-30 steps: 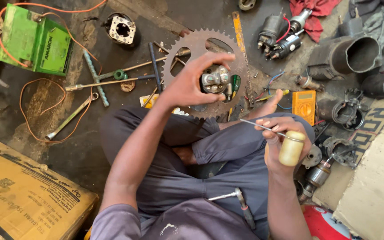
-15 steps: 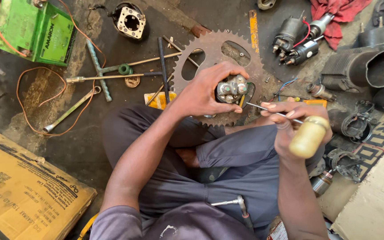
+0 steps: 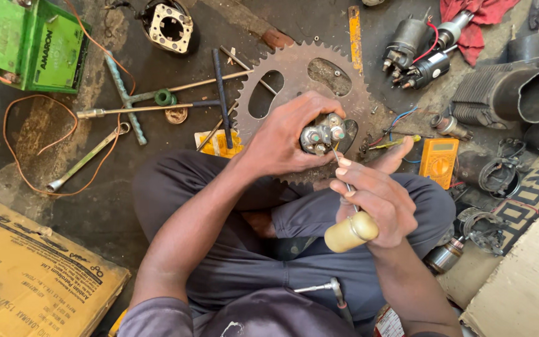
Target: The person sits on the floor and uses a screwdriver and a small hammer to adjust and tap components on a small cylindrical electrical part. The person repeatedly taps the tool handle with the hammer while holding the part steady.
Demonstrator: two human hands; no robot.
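Since half a second ago, the right hand (image 3: 378, 203) has drawn in closer to the left, so the thin shaft of its screwdriver (image 3: 350, 229) now reaches the small metal part, where earlier its tip was still a little way off. Seen from above, a person sits cross-legged on a dark workshop floor (image 3: 157, 68). The left hand (image 3: 288, 140) is closed around a small metal motor part (image 3: 321, 135) with shiny studs on its face, held up over the lap. The right hand is closed around the screwdriver's pale yellow handle, the shaft running up between its fingers to the part. Just beyond the hands, a large rusty toothed sprocket (image 3: 301, 78) lies flat on the floor. To its left lie a T-shaped wrench (image 3: 222, 93), a cross-shaped wrench (image 3: 126, 97) and a loop of orange wire (image 3: 29, 146), with a green battery (image 3: 29, 43) at the top left corner. An orange meter (image 3: 439, 161) sits to the right of the hands, near several dark motor parts (image 3: 416, 53) and a red rag (image 3: 478, 22). A flattened cardboard box (image 3: 26, 274) lies at the lower left.
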